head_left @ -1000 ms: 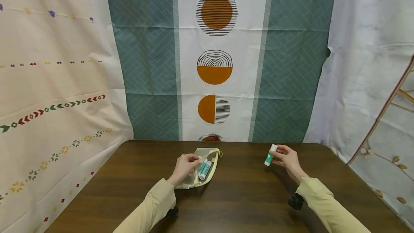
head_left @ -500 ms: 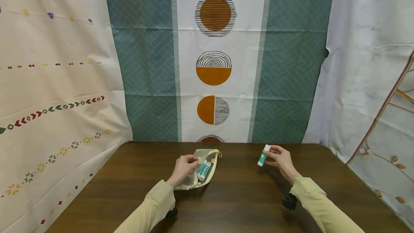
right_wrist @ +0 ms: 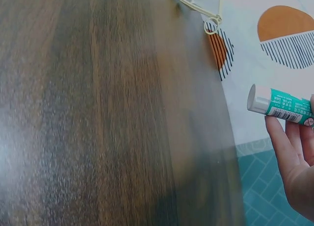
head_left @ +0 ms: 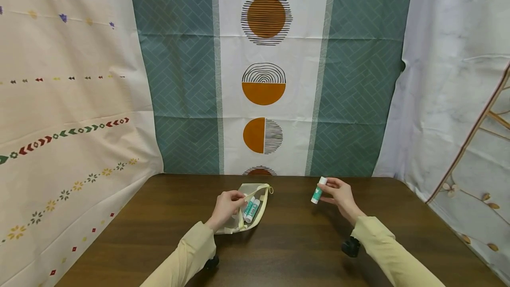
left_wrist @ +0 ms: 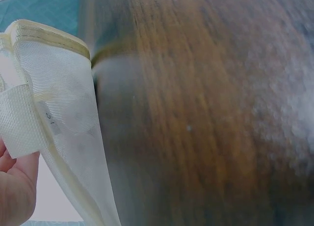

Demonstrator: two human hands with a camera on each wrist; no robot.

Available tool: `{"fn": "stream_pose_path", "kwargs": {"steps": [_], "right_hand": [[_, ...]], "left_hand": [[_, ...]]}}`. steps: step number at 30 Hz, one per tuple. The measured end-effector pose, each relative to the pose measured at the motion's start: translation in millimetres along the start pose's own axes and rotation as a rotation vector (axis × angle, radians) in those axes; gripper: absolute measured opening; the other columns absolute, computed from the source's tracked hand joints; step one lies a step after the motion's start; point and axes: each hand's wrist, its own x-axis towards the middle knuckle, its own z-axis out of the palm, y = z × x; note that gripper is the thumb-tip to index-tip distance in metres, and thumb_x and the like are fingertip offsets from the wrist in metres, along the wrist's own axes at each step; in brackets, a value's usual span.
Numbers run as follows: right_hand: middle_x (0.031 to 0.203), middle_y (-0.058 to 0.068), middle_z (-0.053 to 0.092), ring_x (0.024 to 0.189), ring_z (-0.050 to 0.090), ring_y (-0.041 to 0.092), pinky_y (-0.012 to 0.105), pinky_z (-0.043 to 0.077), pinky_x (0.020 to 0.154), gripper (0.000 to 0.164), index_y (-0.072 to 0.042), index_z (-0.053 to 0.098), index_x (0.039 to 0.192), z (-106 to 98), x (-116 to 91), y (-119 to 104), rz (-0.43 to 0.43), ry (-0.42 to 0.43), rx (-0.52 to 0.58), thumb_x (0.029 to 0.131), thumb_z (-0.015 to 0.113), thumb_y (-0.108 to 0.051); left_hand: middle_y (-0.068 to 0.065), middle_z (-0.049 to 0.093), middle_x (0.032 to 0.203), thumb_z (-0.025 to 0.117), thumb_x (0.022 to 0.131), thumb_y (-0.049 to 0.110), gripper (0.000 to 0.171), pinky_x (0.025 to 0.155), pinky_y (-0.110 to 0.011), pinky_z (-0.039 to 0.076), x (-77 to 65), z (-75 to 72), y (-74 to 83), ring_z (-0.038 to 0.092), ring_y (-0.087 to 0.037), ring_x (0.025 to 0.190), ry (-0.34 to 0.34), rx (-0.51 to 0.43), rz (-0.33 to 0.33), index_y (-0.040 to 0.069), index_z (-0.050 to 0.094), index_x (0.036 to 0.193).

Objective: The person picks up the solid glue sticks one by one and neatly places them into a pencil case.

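Observation:
A pale yellow mesh zipper pouch (head_left: 260, 214) lies on the table left of centre with its mouth spread apart. Through the mouth, two green-and-white glue sticks (head_left: 253, 211) show side by side. My left hand (head_left: 226, 208) pinches the pouch's near-left edge; in the left wrist view its thumb and fingers (left_wrist: 19, 187) grip the mesh tab. To the right, my right hand (head_left: 340, 196) holds another glue stick (head_left: 317, 191) above the table, tilted, between thumb and fingers. The right wrist view shows that glue stick's white end (right_wrist: 259, 98) and printed green label.
The dark wooden table (head_left: 279, 251) spreads beneath both hands. A patterned cloth (head_left: 263, 83) hangs behind its far edge, with pale curtains (head_left: 79, 101) at the sides. A ring pull (head_left: 271, 190) sits at the pouch's far right corner.
My right hand has moved left with the glue stick, closer to the pouch. The left hand and the pouch have stayed in place.

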Motion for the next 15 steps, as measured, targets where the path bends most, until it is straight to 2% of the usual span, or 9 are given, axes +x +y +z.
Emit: {"fn": "stream_pose_path", "kwargs": {"steps": [8,15], "right_hand": [[0.088,0.008,0.054,0.079,0.059,0.018,0.047,0.046,0.074,0.043,0.013,0.044,0.116,12,-2,-1,0.014,-0.01,-0.004,0.083,0.064,-0.006],[0.089,0.01,0.054,0.081,0.059,0.023,0.046,0.046,0.073,0.041,0.013,0.045,0.116,22,-4,-2,0.032,-0.018,0.021,0.084,0.064,-0.005]], "left_hand": [[-0.004,0.063,0.079,0.062,0.083,0.008,0.012,0.051,-0.028,0.047,-0.1,-1.8,-0.1,0.054,-0.014,0.064,-0.001,-0.007,0.0,0.0,0.067,0.09],[-0.003,0.063,0.078,0.063,0.083,0.009,0.012,0.05,-0.028,0.047,0.7,-1.8,-0.8,0.053,-0.014,0.064,-0.004,-0.009,-0.006,0.001,0.067,0.09]]}}
